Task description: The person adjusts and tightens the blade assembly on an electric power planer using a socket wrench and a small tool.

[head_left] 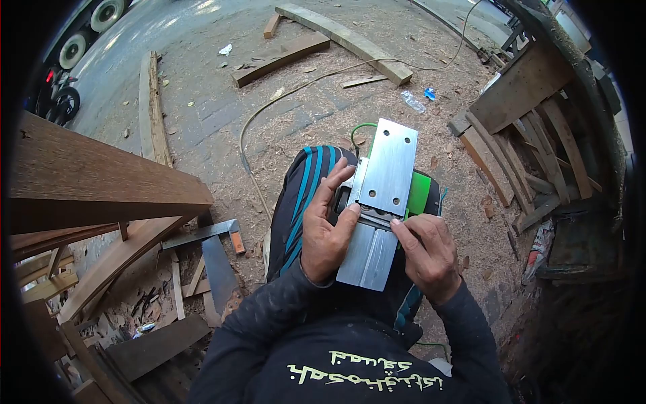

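Noted at left: square [200, 236] and saw [221, 269] lying close together, presumably for reach; left hand [328, 225] spread against planer [385, 168], thumb by slot [375, 217], apparently to steady; planer sole-up over lap [296, 195], likely for access; right hand [427, 256] bunched at slot's right end, cannot tell whether pinching anything.

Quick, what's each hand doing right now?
Left hand: partly open, thumb and fingers against the planer.
Right hand: fingers curled, tips at the planer's edge; can't tell whether they grip anything.
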`<state>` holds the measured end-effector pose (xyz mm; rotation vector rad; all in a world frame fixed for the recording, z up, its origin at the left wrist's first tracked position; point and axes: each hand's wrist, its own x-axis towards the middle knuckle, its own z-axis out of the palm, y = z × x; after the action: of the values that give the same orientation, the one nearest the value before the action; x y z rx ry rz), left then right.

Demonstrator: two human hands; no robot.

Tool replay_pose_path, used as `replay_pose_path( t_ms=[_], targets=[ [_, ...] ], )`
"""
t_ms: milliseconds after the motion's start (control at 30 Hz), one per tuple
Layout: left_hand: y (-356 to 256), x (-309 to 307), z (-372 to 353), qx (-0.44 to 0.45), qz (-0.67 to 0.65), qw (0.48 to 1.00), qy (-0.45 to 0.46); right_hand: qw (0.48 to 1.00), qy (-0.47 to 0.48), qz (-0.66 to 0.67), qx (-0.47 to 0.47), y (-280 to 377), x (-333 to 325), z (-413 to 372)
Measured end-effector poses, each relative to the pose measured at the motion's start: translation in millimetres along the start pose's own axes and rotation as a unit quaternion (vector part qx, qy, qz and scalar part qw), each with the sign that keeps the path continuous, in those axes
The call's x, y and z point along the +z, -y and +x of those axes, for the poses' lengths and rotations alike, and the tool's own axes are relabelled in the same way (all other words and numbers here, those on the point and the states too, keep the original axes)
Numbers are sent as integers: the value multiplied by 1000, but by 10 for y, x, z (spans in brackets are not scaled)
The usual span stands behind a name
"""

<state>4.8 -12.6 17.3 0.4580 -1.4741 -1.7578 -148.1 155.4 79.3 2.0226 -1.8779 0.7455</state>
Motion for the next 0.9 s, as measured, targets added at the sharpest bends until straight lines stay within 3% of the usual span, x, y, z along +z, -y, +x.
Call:
replay_pose_path(
  t_ms=[467,700,767,900],
  targets=[
    [-107,-72,52,9,143,987,67,1000,0,5,17,89,-16,1],
    [-80,-165,82,-3,96,991,98,1000,-3,5,18,93,-2,16],
    [-107,-116,59,-39,-16,997,62,1000,-3,6,18,92,-2,12],
    [-79,-118,58,-38,10,997,61,1000,-5,8,20,93,-6,6]
  ],
)
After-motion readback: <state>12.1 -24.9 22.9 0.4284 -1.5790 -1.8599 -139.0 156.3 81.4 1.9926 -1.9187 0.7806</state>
